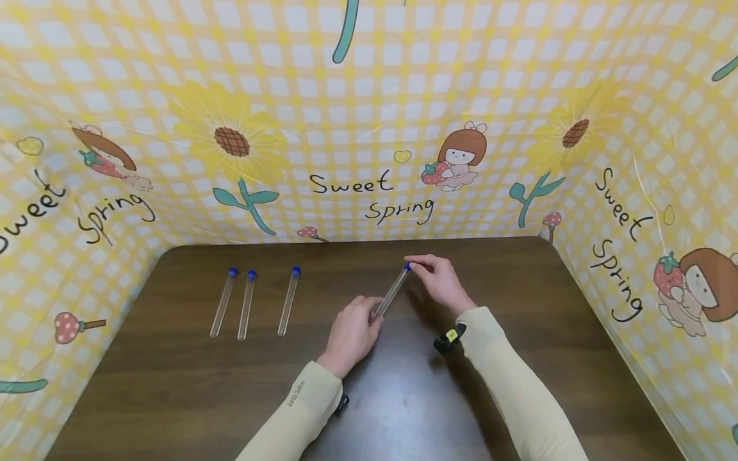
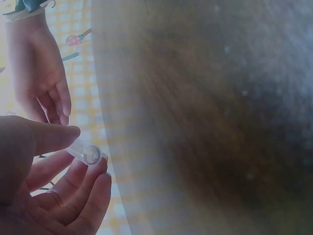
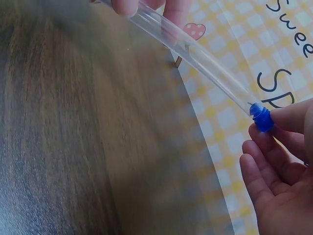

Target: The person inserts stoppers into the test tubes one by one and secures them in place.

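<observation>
A clear test tube (image 1: 393, 291) with a blue cap (image 1: 408, 266) is held above the brown table (image 1: 403, 410), slanting up to the right. My left hand (image 1: 353, 333) pinches its rounded bottom end (image 2: 90, 154) between thumb and fingers. My right hand (image 1: 441, 278) pinches the blue cap (image 3: 262, 118) at the far end, with the clear tube (image 3: 195, 54) stretching away from it. Three more capped tubes lie side by side on the table at the left: one (image 1: 223, 302), a second (image 1: 246, 305) and a third (image 1: 289, 301).
A yellow checked cloth (image 1: 357, 128) with sunflowers and "Sweet Spring" lettering walls the table on the back and both sides. Bare tabletop lies in front of my arms and to the right.
</observation>
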The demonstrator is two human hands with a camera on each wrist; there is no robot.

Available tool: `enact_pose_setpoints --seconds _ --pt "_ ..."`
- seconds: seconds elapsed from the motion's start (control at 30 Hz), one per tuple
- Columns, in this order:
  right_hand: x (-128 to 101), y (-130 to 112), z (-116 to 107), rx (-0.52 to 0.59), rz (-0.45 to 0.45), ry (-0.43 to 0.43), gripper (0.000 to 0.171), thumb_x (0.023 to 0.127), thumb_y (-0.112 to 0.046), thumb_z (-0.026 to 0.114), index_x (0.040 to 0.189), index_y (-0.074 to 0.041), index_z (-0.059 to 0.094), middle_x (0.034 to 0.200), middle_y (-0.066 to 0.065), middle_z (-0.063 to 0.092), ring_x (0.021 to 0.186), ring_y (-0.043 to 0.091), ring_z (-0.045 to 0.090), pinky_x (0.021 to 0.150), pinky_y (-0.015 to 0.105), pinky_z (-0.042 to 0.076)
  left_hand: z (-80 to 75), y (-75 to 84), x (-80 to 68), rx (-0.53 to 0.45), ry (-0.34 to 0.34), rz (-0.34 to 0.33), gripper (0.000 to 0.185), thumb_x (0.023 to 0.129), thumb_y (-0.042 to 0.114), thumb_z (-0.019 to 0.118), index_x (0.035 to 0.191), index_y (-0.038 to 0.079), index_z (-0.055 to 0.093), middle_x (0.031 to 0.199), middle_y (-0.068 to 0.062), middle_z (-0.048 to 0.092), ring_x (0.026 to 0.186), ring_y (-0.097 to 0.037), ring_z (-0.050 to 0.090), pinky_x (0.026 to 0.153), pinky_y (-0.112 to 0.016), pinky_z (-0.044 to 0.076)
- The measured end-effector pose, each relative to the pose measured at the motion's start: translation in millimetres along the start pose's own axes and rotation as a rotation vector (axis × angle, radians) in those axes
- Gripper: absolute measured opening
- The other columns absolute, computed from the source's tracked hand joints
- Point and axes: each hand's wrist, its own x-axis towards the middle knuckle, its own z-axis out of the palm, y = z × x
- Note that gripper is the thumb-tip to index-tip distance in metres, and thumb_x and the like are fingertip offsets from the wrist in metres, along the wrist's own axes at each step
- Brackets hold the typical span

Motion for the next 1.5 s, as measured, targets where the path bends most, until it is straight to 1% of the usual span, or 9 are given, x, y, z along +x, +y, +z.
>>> enact_pose_setpoints --seconds 0.3,0.43,0.6,0.7,0.83,1.0,1.23,1.33,1.5 --pt "-5.8 -4.8 9.0 0.027 -0.045 0.059 0.026 0.104 -0.011 0.060 0.126 -0.004 0.072 0.120 0.012 0.070 0.113 0.026 0.062 0.096 0.043 0.049 0.2 -2.1 0.1 0.004 0.026 0.037 0.028 0.092 0.012 0.077 0.119 0.004 0.074 0.084 0.002 0.053 0.065 -0.013 0.053 0.060 -0.033 0.048" --pt "-9.9 -6.0 14.3 0.067 -0.054 0.079 0.028 0.103 -0.010 0.062 0.128 -0.001 0.070 0.120 0.015 0.069 0.112 0.027 0.063 0.097 0.043 0.049 -0.4 -2.3 0.0 -0.015 0.035 0.051 0.025 0.092 0.011 0.076 0.115 0.003 0.074 0.083 0.002 0.056 0.067 -0.014 0.054 0.063 -0.034 0.049" --pt "-12.6 -10.7 22.1 0.150 -0.035 0.076 0.036 0.099 -0.014 0.069 0.133 -0.004 0.067 0.125 0.018 0.068 0.111 0.026 0.066 0.098 0.042 0.050 -2.3 -1.1 1.4 -0.050 0.043 0.057 0.023 0.092 0.009 0.076 0.114 0.005 0.073 0.080 0.002 0.064 0.063 -0.011 0.056 0.058 -0.032 0.049" --pt "-13.9 -14.6 26.1 0.197 -0.029 0.077 0.040 0.097 -0.011 0.072 0.135 -0.006 0.064 0.128 0.019 0.066 0.113 0.027 0.065 0.097 0.042 0.050 -4.1 0.4 2.2 -0.061 0.037 0.057 0.023 0.092 0.010 0.076 0.115 0.006 0.073 0.080 0.001 0.069 0.060 -0.009 0.058 0.056 -0.031 0.049" --pt "-16.6 -20.8 29.2 0.228 -0.034 0.092 0.042 0.095 -0.010 0.074 0.135 -0.008 0.062 0.130 0.015 0.066 0.116 0.027 0.064 0.097 0.041 0.051 -6.3 2.5 2.2 -0.072 0.031 0.055 0.025 0.092 0.012 0.076 0.116 0.006 0.073 0.082 0.000 0.072 0.062 -0.008 0.060 0.056 -0.030 0.049" --pt "-18.1 -24.6 30.9 0.208 -0.038 0.118 0.044 0.095 -0.014 0.075 0.137 -0.015 0.062 0.129 0.006 0.066 0.116 0.023 0.064 0.096 0.038 0.051 -8.4 4.3 2.8 -0.091 0.032 0.060 0.026 0.093 0.012 0.076 0.117 0.006 0.073 0.082 0.000 0.072 0.063 -0.006 0.060 0.056 -0.029 0.049" --pt "-17.8 -25.2 32.4 0.193 -0.086 0.132 0.052 0.095 -0.013 0.075 0.143 -0.015 0.057 0.134 0.005 0.064 0.116 0.022 0.064 0.097 0.038 0.050 -10.8 4.7 3.8 -0.099 0.022 0.054 0.026 0.093 0.011 0.076 0.118 0.005 0.072 0.081 0.001 0.072 0.062 -0.005 0.059 0.056 -0.028 0.048" --pt "-19.2 -25.1 32.6 0.172 -0.085 0.131 0.051 0.095 -0.015 0.075 0.142 -0.017 0.058 0.133 0.002 0.065 0.112 0.021 0.066 0.095 0.039 0.052 -11.1 3.9 3.2 -0.098 0.015 0.046 0.026 0.093 0.011 0.076 0.118 0.005 0.072 0.080 0.002 0.071 0.061 -0.005 0.058 0.055 -0.028 0.048" --pt "-21.4 -25.0 33.0 0.142 -0.069 0.143 0.048 0.094 -0.016 0.076 0.140 -0.020 0.061 0.123 0.001 0.068 0.106 0.020 0.067 0.092 0.041 0.053 -10.2 2.7 2.2 -0.094 0.015 0.047 0.026 0.093 0.011 0.076 0.118 0.006 0.072 0.080 0.003 0.070 0.060 -0.004 0.056 0.054 -0.026 0.047"
